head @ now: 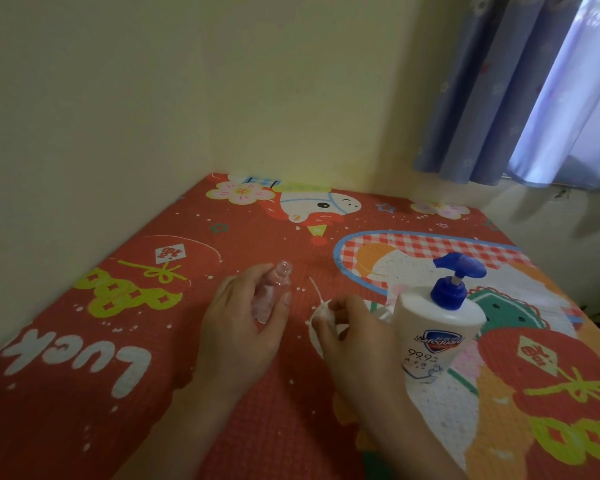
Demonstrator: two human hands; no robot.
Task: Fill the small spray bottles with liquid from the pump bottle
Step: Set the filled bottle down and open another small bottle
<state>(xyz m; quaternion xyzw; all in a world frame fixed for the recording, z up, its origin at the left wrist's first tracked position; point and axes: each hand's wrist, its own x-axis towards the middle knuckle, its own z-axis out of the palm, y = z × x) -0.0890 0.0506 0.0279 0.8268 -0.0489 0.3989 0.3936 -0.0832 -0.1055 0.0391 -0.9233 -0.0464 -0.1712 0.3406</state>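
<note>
My left hand [241, 323] grips a small clear spray bottle [272, 289] with its cap off; the open neck points up and away from me. Just to its right, my right hand [354, 337] pinches a small white piece [324, 311], probably the bottle's spray cap, with curled fingers. A white pump bottle [437, 336] with a blue pump head [456, 277] stands upright directly right of my right hand, its nozzle pointing left. Something clear lies behind my right hand next to the pump bottle, mostly hidden.
Everything sits on a table covered by a red cartoon-print cloth [153, 341]. A yellow wall [187, 98] borders the table on the left and far sides. Blue curtains [520, 91] hang at the upper right above a sill.
</note>
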